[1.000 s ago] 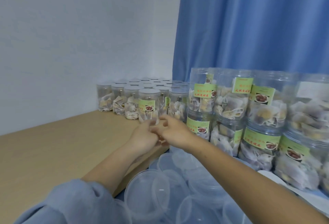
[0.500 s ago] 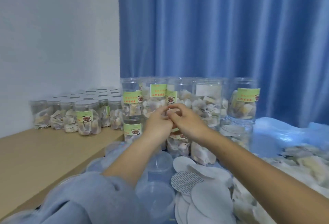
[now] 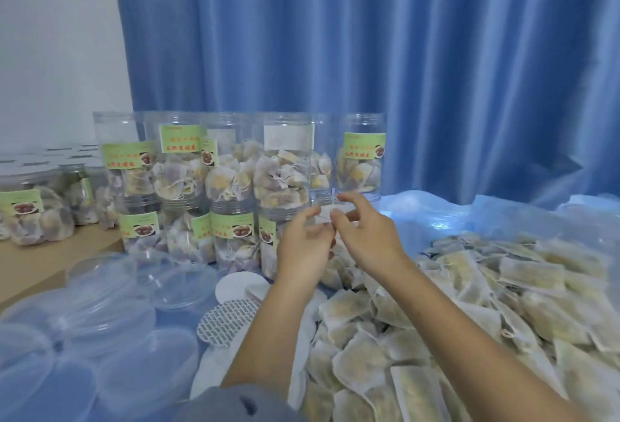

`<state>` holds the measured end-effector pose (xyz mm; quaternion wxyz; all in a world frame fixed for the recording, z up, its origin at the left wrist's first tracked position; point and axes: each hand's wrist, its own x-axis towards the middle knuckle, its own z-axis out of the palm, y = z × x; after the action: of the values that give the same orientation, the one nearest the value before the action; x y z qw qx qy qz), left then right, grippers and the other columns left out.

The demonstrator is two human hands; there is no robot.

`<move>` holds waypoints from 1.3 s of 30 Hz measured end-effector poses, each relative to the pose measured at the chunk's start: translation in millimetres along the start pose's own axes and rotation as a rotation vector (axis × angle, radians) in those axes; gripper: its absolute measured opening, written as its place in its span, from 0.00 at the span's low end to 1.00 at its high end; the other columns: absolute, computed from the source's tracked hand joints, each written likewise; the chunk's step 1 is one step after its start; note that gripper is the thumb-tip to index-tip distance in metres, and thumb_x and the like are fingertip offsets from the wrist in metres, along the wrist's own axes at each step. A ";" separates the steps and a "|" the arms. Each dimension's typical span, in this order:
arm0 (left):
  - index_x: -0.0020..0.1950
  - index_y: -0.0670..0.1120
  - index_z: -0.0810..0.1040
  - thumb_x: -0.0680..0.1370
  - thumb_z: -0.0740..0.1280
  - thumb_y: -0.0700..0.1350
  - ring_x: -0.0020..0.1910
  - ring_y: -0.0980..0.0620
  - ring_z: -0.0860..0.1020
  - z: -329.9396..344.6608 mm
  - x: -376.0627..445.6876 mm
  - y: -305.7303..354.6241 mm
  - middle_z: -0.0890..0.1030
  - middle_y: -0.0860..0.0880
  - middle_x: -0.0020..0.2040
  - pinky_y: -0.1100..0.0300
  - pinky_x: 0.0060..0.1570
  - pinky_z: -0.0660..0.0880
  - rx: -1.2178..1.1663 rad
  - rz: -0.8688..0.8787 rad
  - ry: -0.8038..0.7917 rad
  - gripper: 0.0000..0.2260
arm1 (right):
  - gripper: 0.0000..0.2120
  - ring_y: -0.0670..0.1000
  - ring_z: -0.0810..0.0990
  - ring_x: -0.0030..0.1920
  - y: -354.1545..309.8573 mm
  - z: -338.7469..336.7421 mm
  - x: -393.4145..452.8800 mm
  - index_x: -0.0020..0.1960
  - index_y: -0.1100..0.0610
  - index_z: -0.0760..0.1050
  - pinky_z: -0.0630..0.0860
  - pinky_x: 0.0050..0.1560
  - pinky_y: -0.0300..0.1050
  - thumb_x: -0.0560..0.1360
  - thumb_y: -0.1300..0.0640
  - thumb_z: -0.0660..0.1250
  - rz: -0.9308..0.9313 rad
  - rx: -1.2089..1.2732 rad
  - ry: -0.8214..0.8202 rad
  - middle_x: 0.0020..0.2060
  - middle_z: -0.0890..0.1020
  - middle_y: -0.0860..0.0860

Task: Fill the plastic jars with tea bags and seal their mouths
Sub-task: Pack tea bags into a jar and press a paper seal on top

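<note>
My left hand point(image 3: 303, 243) and my right hand point(image 3: 367, 233) are raised together in front of the stacked clear plastic jars point(image 3: 231, 169). Their fingertips meet on a small thin pale piece point(image 3: 324, 214); what it is I cannot tell. The jars hold tea bags and carry green labels, stacked two high. A large heap of loose tea bags point(image 3: 469, 307) lies at the right, under my right forearm. Round seal discs lie below my hands, one patterned point(image 3: 228, 321), one plain white point(image 3: 233, 285).
Several clear plastic lids point(image 3: 100, 317) are spread at the lower left. More filled, capped jars point(image 3: 32, 210) stand on a wooden table point(image 3: 37, 264) at the far left. A blue curtain point(image 3: 369, 52) hangs behind, and blue plastic sheeting point(image 3: 436, 213) covers the work surface.
The view has swung to the right: the jars on the wooden table slid to the left edge and the tea bag heap came into sight. Both hands stay together, fingertips touching.
</note>
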<state>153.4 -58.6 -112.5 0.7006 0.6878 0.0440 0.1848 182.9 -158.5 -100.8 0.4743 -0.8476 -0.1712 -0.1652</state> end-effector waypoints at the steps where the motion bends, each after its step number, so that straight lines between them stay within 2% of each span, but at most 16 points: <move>1: 0.60 0.52 0.73 0.78 0.66 0.41 0.46 0.49 0.81 -0.4 -0.3 -7.2 0.82 0.47 0.48 0.52 0.48 0.78 -0.011 0.012 0.026 0.12 | 0.19 0.52 0.76 0.54 6.7 3.4 -0.5 0.68 0.48 0.67 0.68 0.51 0.41 0.77 0.50 0.61 -0.009 -0.080 0.029 0.55 0.78 0.54; 5: 0.58 0.51 0.74 0.77 0.66 0.40 0.44 0.48 0.81 -8.3 -2.5 -34.5 0.82 0.47 0.47 0.50 0.51 0.78 -0.017 0.058 0.108 0.11 | 0.33 0.63 0.64 0.68 26.9 16.1 1.8 0.75 0.44 0.52 0.67 0.61 0.51 0.75 0.51 0.64 0.098 -0.333 0.037 0.73 0.54 0.62; 7: 0.56 0.51 0.75 0.77 0.66 0.38 0.41 0.50 0.83 -15.7 -4.5 -46.5 0.82 0.47 0.47 0.54 0.48 0.78 -0.037 0.062 0.138 0.11 | 0.35 0.63 0.61 0.70 34.4 20.5 4.4 0.75 0.42 0.51 0.66 0.64 0.52 0.75 0.51 0.66 0.122 -0.358 0.039 0.74 0.45 0.62; 8: 0.54 0.53 0.75 0.76 0.67 0.37 0.40 0.50 0.83 -19.3 -5.3 -51.5 0.82 0.48 0.47 0.55 0.49 0.78 -0.037 0.055 0.144 0.12 | 0.34 0.63 0.61 0.69 38.1 23.2 6.1 0.75 0.41 0.53 0.66 0.63 0.51 0.75 0.50 0.66 0.117 -0.360 0.045 0.74 0.45 0.62; 10: 0.52 0.55 0.75 0.74 0.68 0.36 0.44 0.49 0.83 -24.0 -6.8 -58.1 0.82 0.50 0.48 0.53 0.53 0.77 -0.012 0.038 0.137 0.15 | 0.27 0.62 0.65 0.66 43.7 28.6 7.1 0.70 0.43 0.60 0.68 0.58 0.50 0.74 0.51 0.67 0.086 -0.340 0.077 0.71 0.55 0.61; 12: 0.56 0.54 0.75 0.73 0.69 0.36 0.46 0.50 0.82 -24.8 -7.8 -60.3 0.82 0.51 0.49 0.54 0.55 0.76 0.036 0.049 0.129 0.16 | 0.20 0.58 0.71 0.54 45.5 31.3 6.5 0.61 0.48 0.65 0.67 0.45 0.42 0.73 0.53 0.69 0.016 -0.293 0.126 0.59 0.68 0.58; 15: 0.60 0.51 0.75 0.72 0.71 0.36 0.43 0.63 0.79 -24.4 -5.7 -56.3 0.81 0.52 0.51 0.63 0.50 0.75 0.106 0.104 0.138 0.19 | 0.17 0.48 0.68 0.37 39.1 25.2 5.4 0.52 0.49 0.63 0.59 0.33 0.38 0.73 0.55 0.71 -0.043 -0.285 0.146 0.48 0.72 0.55; 17: 0.63 0.50 0.73 0.71 0.72 0.36 0.44 0.63 0.78 -25.6 -4.1 -50.0 0.79 0.52 0.54 0.63 0.49 0.75 0.119 0.136 0.125 0.23 | 0.19 0.50 0.68 0.38 29.8 14.6 5.8 0.49 0.47 0.61 0.59 0.35 0.40 0.71 0.53 0.73 -0.066 -0.292 0.143 0.45 0.72 0.54; 19: 0.67 0.52 0.69 0.69 0.75 0.40 0.53 0.57 0.76 -28.6 -2.3 -44.1 0.75 0.53 0.58 0.59 0.54 0.73 0.179 0.159 0.096 0.30 | 0.21 0.50 0.69 0.40 17.4 3.1 4.9 0.47 0.46 0.62 0.60 0.34 0.42 0.68 0.51 0.75 -0.107 -0.283 0.133 0.41 0.73 0.52; 22: 0.73 0.56 0.61 0.64 0.79 0.50 0.65 0.53 0.69 -33.5 -2.0 -39.4 0.69 0.54 0.67 0.55 0.62 0.69 0.303 0.200 0.031 0.42 | 0.21 0.43 0.70 0.36 -2.5 -10.2 -0.7 0.46 0.46 0.67 0.65 0.30 0.35 0.63 0.50 0.78 -0.151 -0.211 0.096 0.34 0.71 0.45; 24: 0.75 0.57 0.55 0.59 0.80 0.55 0.69 0.51 0.65 -34.1 -2.4 -37.9 0.66 0.52 0.71 0.50 0.66 0.67 0.348 0.218 0.023 0.51 | 0.21 0.45 0.75 0.38 -14.5 -13.4 -5.5 0.45 0.45 0.70 0.71 0.32 0.32 0.61 0.49 0.79 -0.164 -0.099 0.060 0.36 0.74 0.43; 27: 0.75 0.57 0.50 0.54 0.80 0.59 0.69 0.49 0.66 -38.2 -1.2 -39.2 0.65 0.51 0.72 0.48 0.63 0.69 0.405 0.260 0.132 0.57 | 0.22 0.47 0.79 0.45 -23.9 -11.1 -10.7 0.46 0.40 0.71 0.78 0.42 0.41 0.60 0.48 0.80 -0.190 0.066 -0.027 0.43 0.77 0.44; 29: 0.74 0.57 0.52 0.55 0.81 0.56 0.66 0.50 0.69 -47.2 1.8 -44.5 0.68 0.54 0.67 0.57 0.56 0.69 0.336 0.261 0.180 0.55 | 0.28 0.47 0.82 0.45 -24.5 -8.7 -11.0 0.53 0.36 0.69 0.80 0.47 0.45 0.61 0.51 0.80 -0.181 0.188 -0.097 0.46 0.79 0.46; 31: 0.72 0.58 0.54 0.55 0.82 0.51 0.63 0.51 0.70 -56.8 3.5 -54.5 0.69 0.56 0.64 0.61 0.52 0.68 0.262 0.250 0.185 0.54 | 0.33 0.48 0.84 0.41 -18.4 -9.0 -7.9 0.60 0.39 0.65 0.81 0.48 0.52 0.62 0.53 0.79 -0.095 0.277 -0.154 0.45 0.81 0.46; 35: 0.69 0.63 0.55 0.56 0.82 0.43 0.59 0.60 0.68 -61.9 0.7 -77.9 0.66 0.64 0.61 0.75 0.46 0.67 0.149 0.256 0.152 0.51 | 0.21 0.52 0.83 0.43 -0.1 -8.4 -4.0 0.56 0.49 0.71 0.81 0.49 0.52 0.66 0.54 0.75 -0.006 -0.055 -0.391 0.42 0.83 0.46; 39: 0.64 0.69 0.56 0.56 0.82 0.41 0.59 0.56 0.73 -60.8 -0.1 -89.7 0.68 0.57 0.65 0.70 0.48 0.70 0.140 0.258 0.134 0.49 | 0.25 0.46 0.78 0.51 10.4 -4.2 -5.4 0.61 0.47 0.71 0.76 0.48 0.40 0.66 0.50 0.75 -0.016 -0.500 -0.658 0.49 0.77 0.42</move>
<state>151.9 0.3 -203.4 0.6171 0.7208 0.0147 0.3153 182.3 -167.9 -108.8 0.1721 -0.9430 -0.2751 0.0744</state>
